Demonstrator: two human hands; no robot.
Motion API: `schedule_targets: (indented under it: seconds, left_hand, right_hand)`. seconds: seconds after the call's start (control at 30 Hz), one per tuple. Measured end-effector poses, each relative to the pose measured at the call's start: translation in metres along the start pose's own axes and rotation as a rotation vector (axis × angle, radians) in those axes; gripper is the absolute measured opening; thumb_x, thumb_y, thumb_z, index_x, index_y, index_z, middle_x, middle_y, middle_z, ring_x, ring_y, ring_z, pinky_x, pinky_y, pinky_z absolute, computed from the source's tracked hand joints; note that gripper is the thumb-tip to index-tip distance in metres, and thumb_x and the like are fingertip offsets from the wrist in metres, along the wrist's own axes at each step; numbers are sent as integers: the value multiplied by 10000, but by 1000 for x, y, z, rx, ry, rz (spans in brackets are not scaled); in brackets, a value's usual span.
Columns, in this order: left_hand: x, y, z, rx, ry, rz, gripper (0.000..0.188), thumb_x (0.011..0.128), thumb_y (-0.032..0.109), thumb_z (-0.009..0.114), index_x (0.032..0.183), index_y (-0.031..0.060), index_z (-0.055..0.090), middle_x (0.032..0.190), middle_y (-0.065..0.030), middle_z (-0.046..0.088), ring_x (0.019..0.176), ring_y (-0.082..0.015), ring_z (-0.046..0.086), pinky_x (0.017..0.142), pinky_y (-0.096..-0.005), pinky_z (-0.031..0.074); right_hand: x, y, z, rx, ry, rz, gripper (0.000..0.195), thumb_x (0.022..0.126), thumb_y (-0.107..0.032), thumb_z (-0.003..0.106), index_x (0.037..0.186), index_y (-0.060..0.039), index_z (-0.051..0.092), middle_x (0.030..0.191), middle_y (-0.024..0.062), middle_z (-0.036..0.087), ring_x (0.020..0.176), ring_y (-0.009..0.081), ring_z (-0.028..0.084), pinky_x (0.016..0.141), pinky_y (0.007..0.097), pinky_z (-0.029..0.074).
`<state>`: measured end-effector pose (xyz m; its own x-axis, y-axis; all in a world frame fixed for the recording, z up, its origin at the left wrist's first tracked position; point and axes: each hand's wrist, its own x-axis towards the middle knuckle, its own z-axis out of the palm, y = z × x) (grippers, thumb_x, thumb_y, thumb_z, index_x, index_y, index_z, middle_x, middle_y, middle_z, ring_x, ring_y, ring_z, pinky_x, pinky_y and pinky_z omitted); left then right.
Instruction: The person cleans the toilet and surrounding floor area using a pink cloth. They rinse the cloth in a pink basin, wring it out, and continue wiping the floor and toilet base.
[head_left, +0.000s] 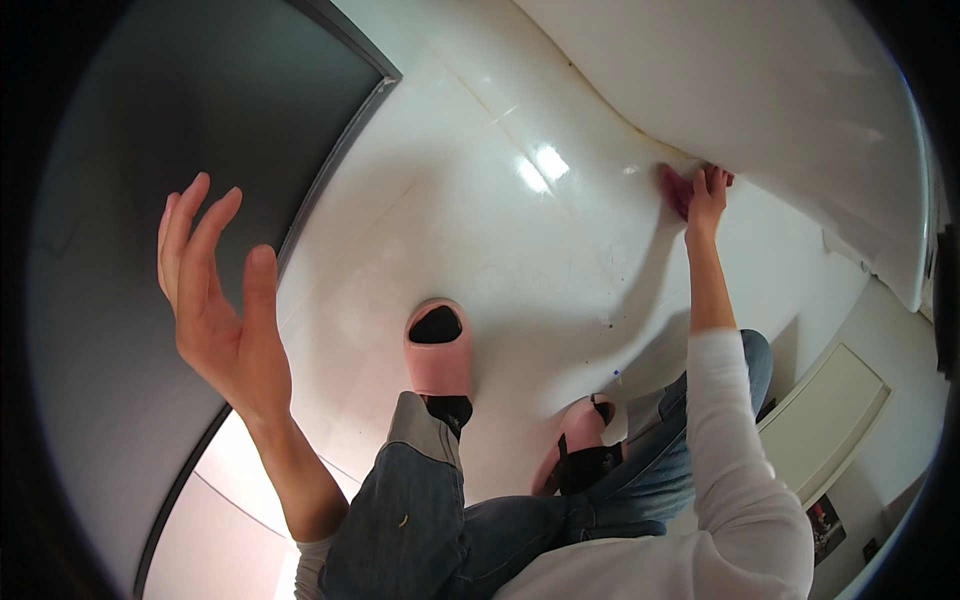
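Note:
My right hand (709, 206) reaches down to the floor and grips a dark red cloth (675, 189), or something like a soft pad. The cloth touches the floor along the base of a glossy white fixture (750, 90) that looks like a bathtub. Part of the cloth is hidden under my fingers. A brownish line runs along the seam (600, 97) between fixture and floor. On the other side, my left hand (225, 300) is raised with its fingers apart and nothing in it. Behind it stands a dark grey panel (300, 90), perhaps a door.
Shiny white floor tiles (480, 217) lie between panel and fixture, with small dark specks and a tiny blue bit (616, 372). My feet wear pink slippers (439, 367); the right knee is bent low. A cream rectangular panel (825, 420) is at the right.

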<state>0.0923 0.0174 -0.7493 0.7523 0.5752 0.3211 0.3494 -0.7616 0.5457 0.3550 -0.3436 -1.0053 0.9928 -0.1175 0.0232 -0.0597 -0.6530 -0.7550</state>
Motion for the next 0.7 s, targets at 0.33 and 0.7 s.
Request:
schedule_targets:
  seconds: [0.33, 0.7]
  left_hand:
    - [3, 11, 15, -123, -55, -47, 258, 850, 77, 643, 1104, 33, 643, 1289, -84, 534, 1325, -268, 362, 1039, -393, 359]
    - [-7, -2, 10, -116, -13, -101, 290, 848, -17, 595, 1131, 41, 629, 1286, -99, 537, 1301, -255, 400, 1047, -393, 362]
  right_hand:
    - [-123, -42, 69, 231, -244, -346, 488, 597, 68, 527, 1046, -58, 672, 1048, 175, 625, 943, 360, 582, 818, 415, 448]
    - [-89, -108, 95, 363, -508, -471, 372, 831, 4, 506, 1190, -40, 596, 1244, 158, 541, 1164, 287, 518, 979, 366, 413]
